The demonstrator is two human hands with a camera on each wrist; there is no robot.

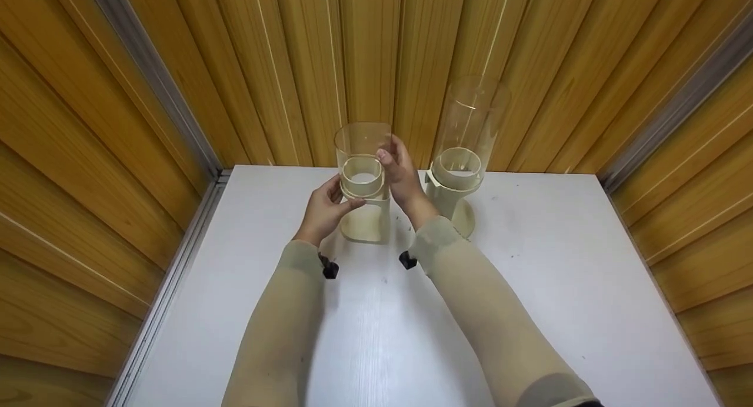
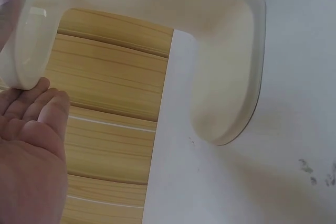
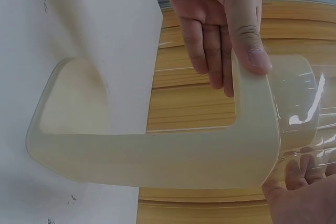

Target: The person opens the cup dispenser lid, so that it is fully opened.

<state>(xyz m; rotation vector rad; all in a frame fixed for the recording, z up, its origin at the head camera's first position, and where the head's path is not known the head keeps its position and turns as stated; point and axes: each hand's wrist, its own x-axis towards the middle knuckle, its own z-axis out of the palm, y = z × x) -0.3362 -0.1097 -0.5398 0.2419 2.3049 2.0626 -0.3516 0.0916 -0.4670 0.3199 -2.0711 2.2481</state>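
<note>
Cream holder point(image 1: 373, 216) upright between my two hands

The cream holder stands in the far part of the white tabletop point(image 1: 365, 336), left of centre, with its foot point(image 2: 226, 77) seemingly resting there. Its long axis runs upright: foot below, stem point(image 3: 157, 161) on the right, collar point(image 3: 252, 108) on top, and a gap opening to the left under the collar. A clear tube point(image 1: 353, 137) rises from the collar along that same axis, with a cream ring point(image 1: 362, 188) inside it.

What the coming move turns on, as I judge it, is how my hands split that axis. My left hand point(image 1: 326, 210) is the nearer and lower one: it grips the collar from the left, thumb point(image 3: 260, 61) laid on the near edge, fingers reaching round the far side. My right hand point(image 1: 406, 174) sits higher and a little farther, holding the tube from the right; its thumb presses the near face and its fingers point(image 3: 296, 174) curl behind, seen through the clear wall. So the collar lies to the right of my left fingers, and the tube to the left of my right palm.

Just to the right of my right hand stands a second holder point(image 1: 450, 182) with its own tall tube point(image 1: 470, 116), untouched by my fingers.
</note>
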